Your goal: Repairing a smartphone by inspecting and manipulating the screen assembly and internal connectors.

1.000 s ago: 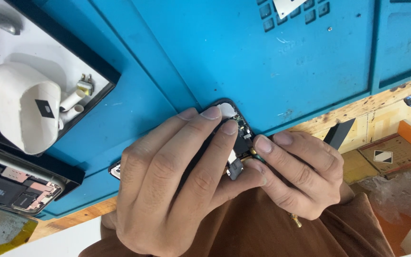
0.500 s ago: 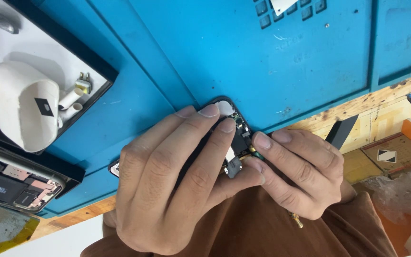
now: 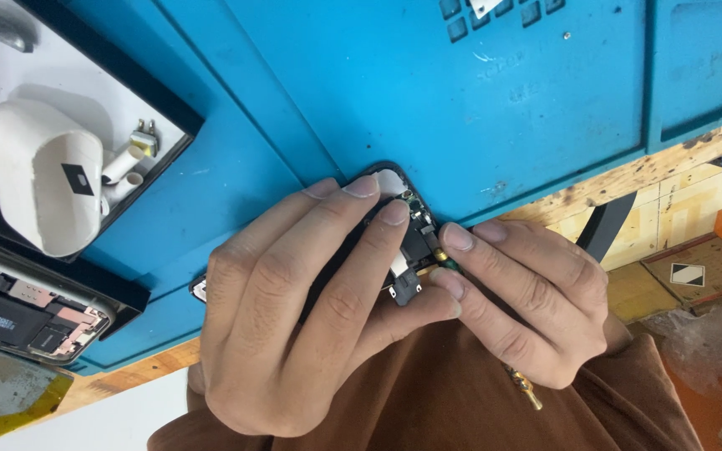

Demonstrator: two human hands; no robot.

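Two hands are gripping an opened phone [image 3: 407, 230] on the blue mat [image 3: 478, 108]: left hand [image 3: 294, 326] covering it, right hand [image 3: 528, 305] pinching at three o'clock. White charger [image 3: 48, 179] is lying at ten o'clock.

Wooden bench [image 3: 678, 171], blue mat [image 3: 461, 108], black tray [image 3: 119, 63]

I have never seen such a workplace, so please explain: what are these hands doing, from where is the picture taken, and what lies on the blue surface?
The picture comes from a camera worn on the person's head, looking down. The left hand and the right hand together hold an opened phone with its inner parts showing, at the edge of a blue work mat. The right hand also grips a thin tool, its tip at the phone's parts. On the mat's left, a black-rimmed tray holds a white cup-like part. Another opened phone lies beside it.
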